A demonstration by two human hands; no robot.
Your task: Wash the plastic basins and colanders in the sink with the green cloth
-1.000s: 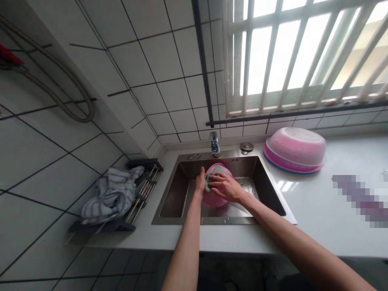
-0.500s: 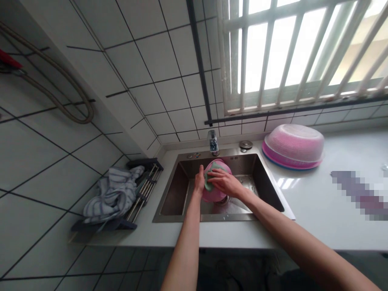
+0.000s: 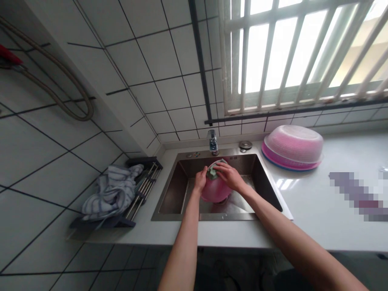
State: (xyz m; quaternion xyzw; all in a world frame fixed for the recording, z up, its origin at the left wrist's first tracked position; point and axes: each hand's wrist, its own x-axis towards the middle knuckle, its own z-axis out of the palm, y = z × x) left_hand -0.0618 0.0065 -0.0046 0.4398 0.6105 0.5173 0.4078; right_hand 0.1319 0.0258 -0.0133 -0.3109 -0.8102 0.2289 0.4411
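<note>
A pink basket with a mesh-like wall is held tilted inside the steel sink. My left hand grips its rim on the left side. My right hand is closed on a green cloth, pressing it against the basket's upper rim. Part of the cloth is hidden under the right fingers. Behind the basket stands the faucet; I cannot see water running from it.
Right of the sink, pink and translucent basins sit upside down in a stack on the counter. A striped towel lies over a rack at left. A round metal drain strainer rests behind the sink.
The basket has been tipped so its outer mesh wall now faces me. My right hand and the green cloth have moved from its inside up to the rim.
</note>
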